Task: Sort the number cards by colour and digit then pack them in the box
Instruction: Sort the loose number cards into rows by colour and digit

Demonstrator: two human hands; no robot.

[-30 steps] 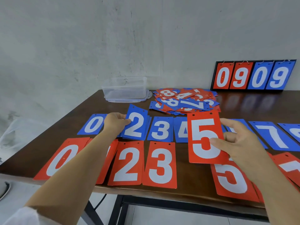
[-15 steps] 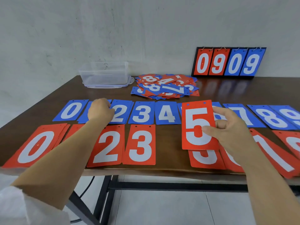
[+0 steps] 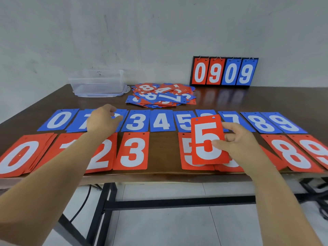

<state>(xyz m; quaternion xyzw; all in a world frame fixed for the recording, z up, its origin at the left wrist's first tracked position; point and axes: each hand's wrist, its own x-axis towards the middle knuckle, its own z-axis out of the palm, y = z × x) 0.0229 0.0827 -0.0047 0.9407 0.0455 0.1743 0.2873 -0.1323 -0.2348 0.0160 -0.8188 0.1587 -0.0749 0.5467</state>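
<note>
A person's right hand (image 3: 237,144) pinches a red 5 card (image 3: 207,139) by its right edge, thumb on the face, holding it tilted above the red 5 pile (image 3: 185,157) on the bench (image 3: 163,151). The raised card covers most of the blue 6 (image 3: 204,112) and part of the blue 5 (image 3: 182,121). The left hand (image 3: 103,121) lies over the blue 2 pile (image 3: 122,113) with fingers bent down onto it (whether it grips a card cannot be told), and its forearm crosses the red 1 (image 3: 67,144) and red 2 (image 3: 101,157). The red cards under the right wrist cannot be read. The red 0 pile (image 3: 17,157) is cut off at the left edge, the red 9 (image 3: 317,151) at the right. Bare bench shows between the red 3 (image 3: 132,151) and the red 5 pile. The red row lies close to the front edge. Behind, a loose heap of cards (image 3: 161,95) sits just beside the clear box (image 3: 97,82).
</note>
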